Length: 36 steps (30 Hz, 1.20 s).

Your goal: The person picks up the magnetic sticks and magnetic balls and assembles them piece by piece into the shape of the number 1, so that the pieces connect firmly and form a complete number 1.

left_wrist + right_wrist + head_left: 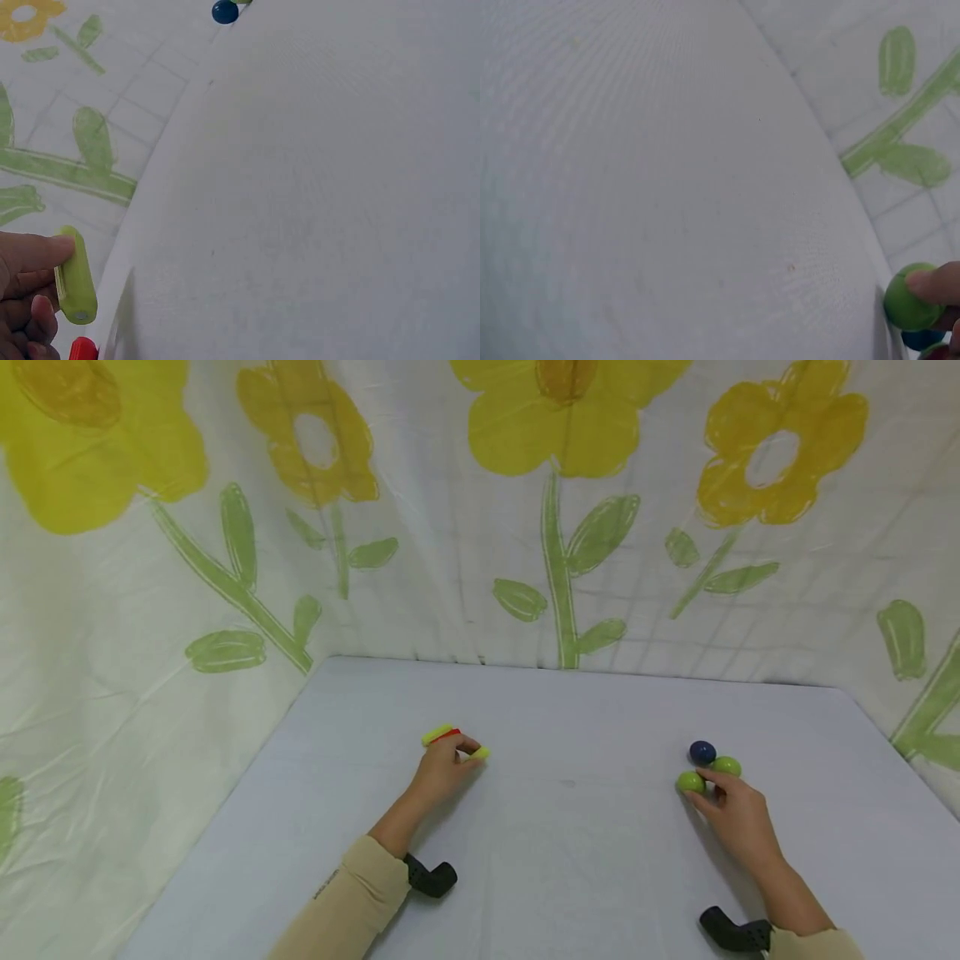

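In the head view my left hand (442, 772) pinches a short yellow-green bar (482, 752) between thumb and fingers. The left wrist view shows this bar (77, 281) with rounded edges and a small grey spot on its end. A second yellow-green bar (437, 735) and a red bar (447, 736) lie side by side just beyond that hand. Over on the right, my right hand (742, 822) holds a glossy green ball (691, 782) with thumb and fingertips. A dark blue ball (702, 752) and another green ball (727, 766) touch or nearly touch behind it.
The white tabletop (555, 827) stretches between the two hands. At its back edge hangs a pale curtain (442, 568) painted with yellow flowers. Black curved pieces stick out at the left wrist (433, 878) and right wrist (735, 933).
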Each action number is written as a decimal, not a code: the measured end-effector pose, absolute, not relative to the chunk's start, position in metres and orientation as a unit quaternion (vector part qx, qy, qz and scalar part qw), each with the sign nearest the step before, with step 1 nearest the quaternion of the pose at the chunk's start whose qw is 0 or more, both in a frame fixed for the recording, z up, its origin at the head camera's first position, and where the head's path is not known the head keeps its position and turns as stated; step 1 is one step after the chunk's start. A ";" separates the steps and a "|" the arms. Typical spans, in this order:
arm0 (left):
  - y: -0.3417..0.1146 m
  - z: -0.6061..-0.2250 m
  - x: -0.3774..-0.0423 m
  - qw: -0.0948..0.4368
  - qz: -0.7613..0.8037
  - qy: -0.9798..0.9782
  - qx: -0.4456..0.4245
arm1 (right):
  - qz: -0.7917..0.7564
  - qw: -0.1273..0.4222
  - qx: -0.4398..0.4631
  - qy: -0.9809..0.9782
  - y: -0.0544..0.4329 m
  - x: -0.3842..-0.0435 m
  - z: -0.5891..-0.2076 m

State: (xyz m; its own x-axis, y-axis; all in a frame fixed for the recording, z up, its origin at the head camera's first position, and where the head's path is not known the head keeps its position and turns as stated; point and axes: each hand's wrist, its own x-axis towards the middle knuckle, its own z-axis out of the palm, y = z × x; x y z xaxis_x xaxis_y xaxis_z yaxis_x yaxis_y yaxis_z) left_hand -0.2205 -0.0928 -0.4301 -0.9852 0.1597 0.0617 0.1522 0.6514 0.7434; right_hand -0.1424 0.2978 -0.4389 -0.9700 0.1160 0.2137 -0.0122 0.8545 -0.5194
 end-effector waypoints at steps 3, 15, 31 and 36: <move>-0.090 -0.430 -0.220 0.032 0.430 0.899 0.077 | 0.268 0.117 -0.027 -0.956 0.298 -0.142 -0.439; -0.078 -0.431 -0.218 0.114 0.511 0.849 0.073 | 0.266 0.103 -0.043 -0.957 0.297 -0.140 -0.437; -0.053 -0.434 -0.217 0.179 0.524 0.829 0.081 | 0.265 0.110 -0.031 -0.957 0.294 -0.141 -0.436; -0.046 -0.436 -0.217 0.196 0.542 0.814 0.067 | 0.266 0.110 -0.034 -0.957 0.294 -0.141 -0.435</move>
